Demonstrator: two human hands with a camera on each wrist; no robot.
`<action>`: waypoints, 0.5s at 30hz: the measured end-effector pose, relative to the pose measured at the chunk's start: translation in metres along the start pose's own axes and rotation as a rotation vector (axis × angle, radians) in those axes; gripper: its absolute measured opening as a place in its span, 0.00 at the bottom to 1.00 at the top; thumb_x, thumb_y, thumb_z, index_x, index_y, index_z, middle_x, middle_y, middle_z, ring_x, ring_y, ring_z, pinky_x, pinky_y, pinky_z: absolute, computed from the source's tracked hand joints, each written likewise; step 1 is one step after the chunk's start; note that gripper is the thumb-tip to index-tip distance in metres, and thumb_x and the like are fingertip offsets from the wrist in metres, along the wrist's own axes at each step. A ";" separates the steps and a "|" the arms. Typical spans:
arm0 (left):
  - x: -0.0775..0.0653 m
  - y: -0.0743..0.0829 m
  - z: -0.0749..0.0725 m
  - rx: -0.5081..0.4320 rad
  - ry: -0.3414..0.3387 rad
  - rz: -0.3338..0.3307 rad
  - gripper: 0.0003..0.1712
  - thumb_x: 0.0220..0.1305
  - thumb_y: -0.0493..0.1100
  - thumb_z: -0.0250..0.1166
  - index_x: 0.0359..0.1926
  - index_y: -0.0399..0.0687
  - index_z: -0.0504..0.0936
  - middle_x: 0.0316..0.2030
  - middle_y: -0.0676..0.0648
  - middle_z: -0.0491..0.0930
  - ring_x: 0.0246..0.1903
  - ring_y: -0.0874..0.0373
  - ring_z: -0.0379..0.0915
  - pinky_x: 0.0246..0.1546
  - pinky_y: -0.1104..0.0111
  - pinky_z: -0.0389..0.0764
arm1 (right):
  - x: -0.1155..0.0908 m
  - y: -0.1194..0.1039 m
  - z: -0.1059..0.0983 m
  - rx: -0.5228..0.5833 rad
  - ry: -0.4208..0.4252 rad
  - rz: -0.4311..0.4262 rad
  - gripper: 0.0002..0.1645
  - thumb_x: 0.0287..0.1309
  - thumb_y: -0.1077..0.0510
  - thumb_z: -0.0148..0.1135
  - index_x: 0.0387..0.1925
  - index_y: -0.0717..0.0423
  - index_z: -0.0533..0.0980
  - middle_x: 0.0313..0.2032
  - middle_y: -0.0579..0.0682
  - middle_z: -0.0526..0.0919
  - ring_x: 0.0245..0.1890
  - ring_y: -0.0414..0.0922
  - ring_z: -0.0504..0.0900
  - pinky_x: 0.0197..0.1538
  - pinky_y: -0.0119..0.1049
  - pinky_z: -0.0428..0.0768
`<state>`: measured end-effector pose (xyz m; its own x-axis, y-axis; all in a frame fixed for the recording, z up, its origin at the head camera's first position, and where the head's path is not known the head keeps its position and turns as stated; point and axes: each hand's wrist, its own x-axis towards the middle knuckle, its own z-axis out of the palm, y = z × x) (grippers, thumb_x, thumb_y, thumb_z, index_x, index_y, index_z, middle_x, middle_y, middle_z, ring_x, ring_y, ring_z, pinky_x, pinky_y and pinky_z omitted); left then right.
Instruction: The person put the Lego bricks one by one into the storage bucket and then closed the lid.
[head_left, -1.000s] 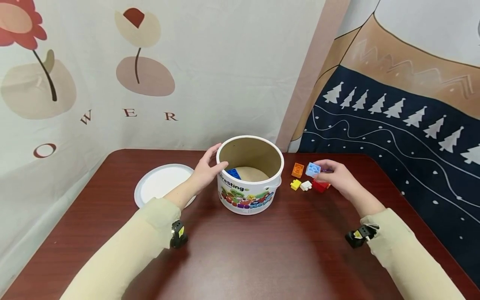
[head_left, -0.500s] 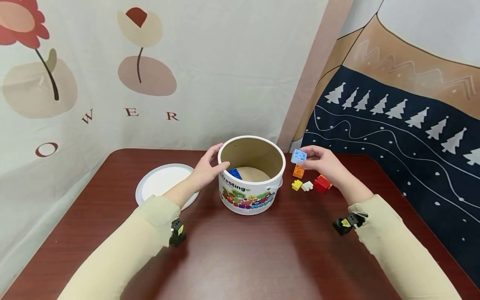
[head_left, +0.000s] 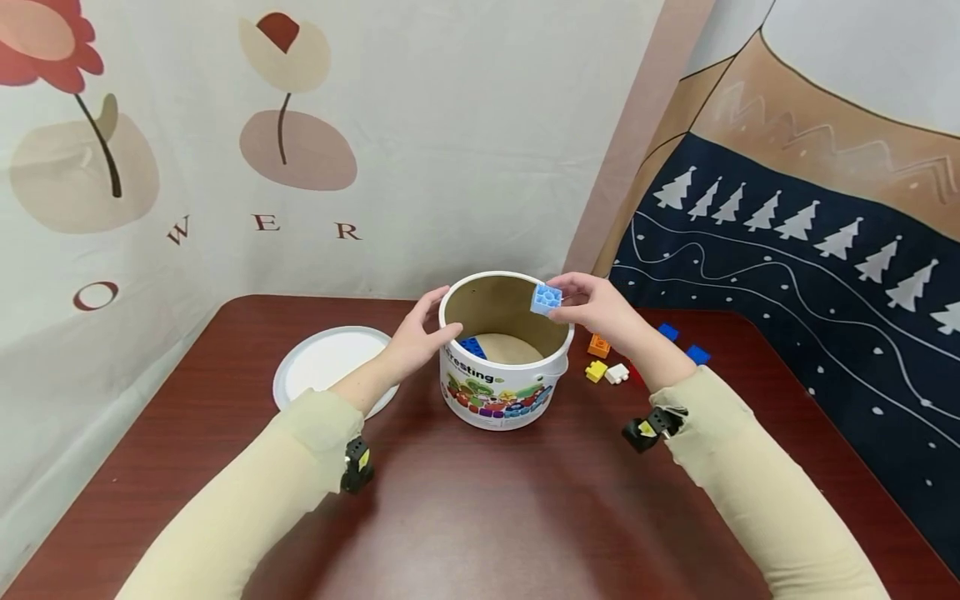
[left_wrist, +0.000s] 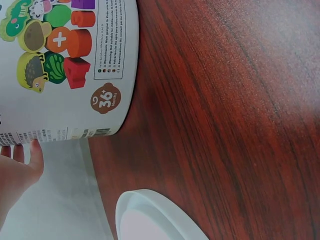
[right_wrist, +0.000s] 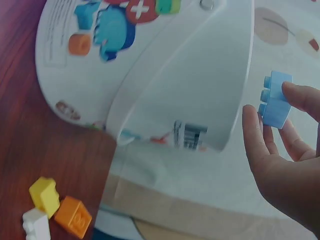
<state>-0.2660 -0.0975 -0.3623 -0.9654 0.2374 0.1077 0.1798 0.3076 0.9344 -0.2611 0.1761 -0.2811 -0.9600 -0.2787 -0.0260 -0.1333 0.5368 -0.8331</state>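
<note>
A white bucket (head_left: 498, 408) with printed toy pictures stands upright on the table, a dark blue building block (head_left: 472, 347) visible on its floor. My left hand (head_left: 411, 340) rests against the bucket's left side, fingers fairly straight and thumb near the rim. In the left wrist view, the fingertips of the left hand (left_wrist: 21, 167) touch the printed wall. Between thumb and fingers, my right hand (head_left: 596, 307) pinches a light blue building block (head_left: 546, 299) over the bucket's right rim. The right wrist view shows the block's studs facing the bucket.
Left of the bucket lies a white round lid (head_left: 322, 362). To the right are an orange block (head_left: 598, 346), a yellow block (head_left: 596, 371) and a white block (head_left: 617, 373). Blue blocks (head_left: 697, 355) lie beyond the right forearm, which mostly hides something red. Printed cloth (head_left: 420, 167) hangs behind.
My right hand has lifted the light blue block from among the other blocks and carried it left to the bucket's rim. Blue blocks behind the arm have come into view. The left hand stays put.
</note>
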 end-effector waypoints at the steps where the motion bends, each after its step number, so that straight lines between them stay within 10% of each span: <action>1: 0.000 0.000 0.000 0.003 0.000 -0.001 0.39 0.63 0.44 0.60 0.71 0.50 0.52 0.69 0.41 0.56 0.69 0.45 0.51 0.65 0.49 0.61 | 0.002 -0.002 0.003 0.002 -0.004 -0.004 0.27 0.54 0.61 0.62 0.57 0.60 0.70 0.50 0.62 0.75 0.48 0.53 0.74 0.55 0.44 0.77; 15: -0.001 0.001 0.001 0.000 0.009 0.003 0.40 0.63 0.44 0.60 0.71 0.48 0.52 0.69 0.39 0.56 0.69 0.45 0.51 0.67 0.46 0.56 | 0.008 -0.008 0.012 0.081 -0.009 -0.040 0.28 0.59 0.59 0.59 0.60 0.63 0.67 0.48 0.60 0.74 0.45 0.51 0.77 0.53 0.45 0.79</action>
<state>-0.2647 -0.0960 -0.3616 -0.9665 0.2300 0.1138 0.1830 0.3072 0.9339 -0.2647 0.1603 -0.2813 -0.9520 -0.3060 0.0032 -0.1504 0.4589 -0.8757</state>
